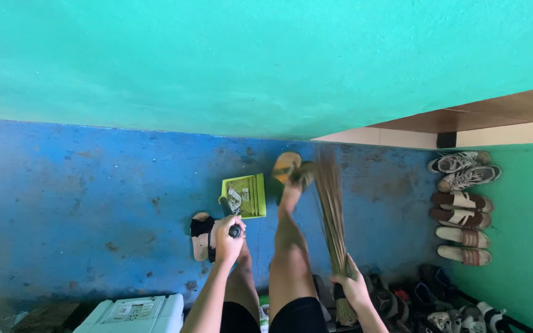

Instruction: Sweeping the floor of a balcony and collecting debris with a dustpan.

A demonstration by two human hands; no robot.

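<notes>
My left hand (228, 239) is closed round the handle of the green dustpan (245, 195), which sits on the blue floor (94, 203) near the wall. My right hand (354, 287) grips the broom (331, 203). Best practice, I judge: pan lip flat, strokes short toward it.

The broom (331, 203) bristles blur beside the green dustpan (245, 195), whose contents are too small to tell. The white box (134, 313) and shoe rack (439, 302) are cut off below it.
</notes>
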